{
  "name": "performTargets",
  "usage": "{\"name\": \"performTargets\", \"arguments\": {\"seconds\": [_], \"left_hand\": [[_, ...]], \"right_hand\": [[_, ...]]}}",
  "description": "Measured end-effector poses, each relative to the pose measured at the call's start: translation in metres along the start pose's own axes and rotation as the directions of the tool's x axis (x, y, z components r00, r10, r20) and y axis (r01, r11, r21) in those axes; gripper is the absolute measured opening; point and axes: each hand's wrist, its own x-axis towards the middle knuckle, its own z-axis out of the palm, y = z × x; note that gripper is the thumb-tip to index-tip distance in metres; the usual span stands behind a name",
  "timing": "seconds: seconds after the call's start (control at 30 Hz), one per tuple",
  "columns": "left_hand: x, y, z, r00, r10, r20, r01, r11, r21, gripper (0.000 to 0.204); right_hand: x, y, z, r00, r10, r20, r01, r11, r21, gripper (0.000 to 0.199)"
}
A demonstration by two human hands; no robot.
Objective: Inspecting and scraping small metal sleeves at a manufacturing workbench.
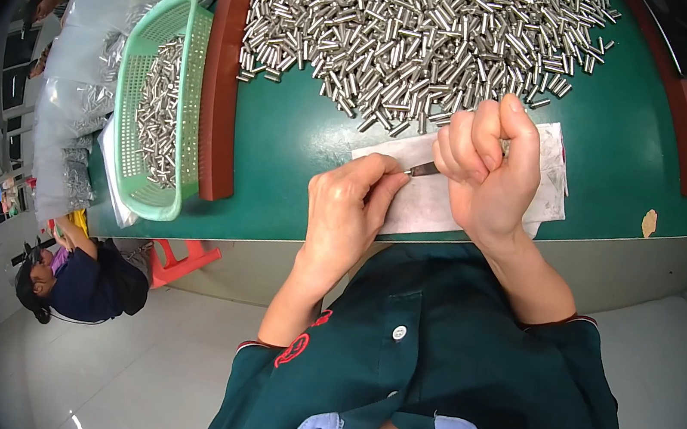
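Observation:
My left hand (345, 202) is closed in a pinch over a white cloth-like sheet (422, 209) at the table's near edge. A small bright end shows at its fingertips, seemingly one of the metal pins; the fingers cover most of it. Just to the right, my right hand (493, 169) is curled in a fist around a narrow tool with a dark, flat blade (424, 170). Its handle is hidden in the fist, and the blade points left to the pinched fingertips, very near or touching the pin. Beyond both hands spreads a big heap of short silver metal pins (418, 42).
Red-brown rails (228, 69) border the green tabletop (619, 164) on both sides. Left of the left rail stands a green perforated basket (170, 213) partly filled with pins. Clear plastic bags (73, 92) of metal parts lie farther left. Another person (92, 277) sits beyond a red stool (185, 263).

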Motion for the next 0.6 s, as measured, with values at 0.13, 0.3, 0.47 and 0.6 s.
{"name": "performTargets", "arguments": {"seconds": [0.13,0.3,0.47,0.6], "left_hand": [[0.000,-0.001,0.001,1.000,0.004,-0.014,-0.005,1.000,-0.022,0.007],[-0.001,-0.004,0.002,1.000,0.020,-0.015,-0.020,0.999,-0.035,0.008],[-0.002,-0.003,0.003,0.999,0.045,-0.025,-0.046,0.999,-0.026,0.008],[-0.003,-0.003,-0.003,1.000,0.011,-0.019,-0.013,0.997,-0.075,0.006]], "right_hand": [[-0.002,0.003,0.002,1.000,-0.021,-0.003,0.021,0.999,-0.032,0.044],[-0.010,0.011,0.008,0.980,-0.182,0.085,0.193,0.970,-0.149,0.039],[-0.009,0.011,0.008,0.979,-0.174,0.105,0.191,0.965,-0.182,0.036],[-0.004,0.007,0.007,0.992,-0.107,0.073,0.117,0.982,-0.150,0.037]]}}
